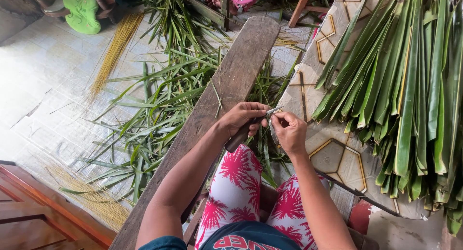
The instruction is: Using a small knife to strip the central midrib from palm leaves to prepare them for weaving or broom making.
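Above the palm-print trousers (235,182), the left hand (239,117) grips a knife (247,128), the right hand (289,130) pinches a thin, light, probably floppy leaf strip (273,130); cut palm leaves (400,81) lie at two o'clock.

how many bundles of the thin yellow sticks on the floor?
2. One yellow stick bundle lies upper left on the tiled floor, beside the green sandal. A second stick bundle lies lower left by the wooden frame. Leaves may hide more.

A pale tiled floor (43,86) is lit by daylight. A long wooden plank (226,81) is laid beside a table (337,153) covered with patterned cloth.
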